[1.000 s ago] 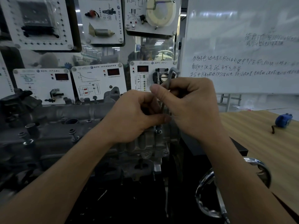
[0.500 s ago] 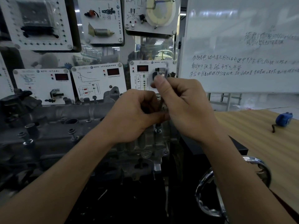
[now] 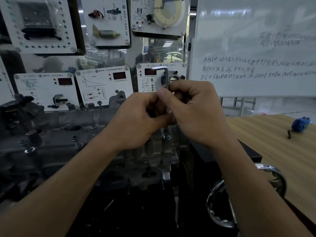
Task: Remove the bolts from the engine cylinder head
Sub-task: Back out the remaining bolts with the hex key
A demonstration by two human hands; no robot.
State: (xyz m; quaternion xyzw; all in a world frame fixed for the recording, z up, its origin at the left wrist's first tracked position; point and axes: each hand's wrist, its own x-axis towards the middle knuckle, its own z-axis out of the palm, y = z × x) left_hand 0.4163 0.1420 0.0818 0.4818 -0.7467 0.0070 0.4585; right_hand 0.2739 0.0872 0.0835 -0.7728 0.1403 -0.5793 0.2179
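Both hands meet over the right end of the grey cast-metal engine cylinder head (image 3: 153, 152), which stands in front of a wall of white instrument panels (image 3: 104, 86). The right hand (image 3: 196, 115) has its grip narrow on a silver L-shaped hex key (image 3: 166, 77), thumb and curled fingers pinching the upright shaft just below the bend; the short arm sticks out to the left above the knuckles. The left hand (image 3: 136, 120) is curled too, its thumb reaching across to the shaft lower down, under the right hand, so its grip also closes on the key. The shaft drops straight to a dark flanged bolt (image 3: 166, 136) that stands raised out of the head directly beneath the hands. Further left on the head, two more raised bolts (image 3: 75, 140) stand well apart from the hands. To the right lies a light wooden table (image 3: 273, 144) with a blue tape measure (image 3: 300, 124) near its far edge, and a written-on whiteboard (image 3: 256, 48) behind it.
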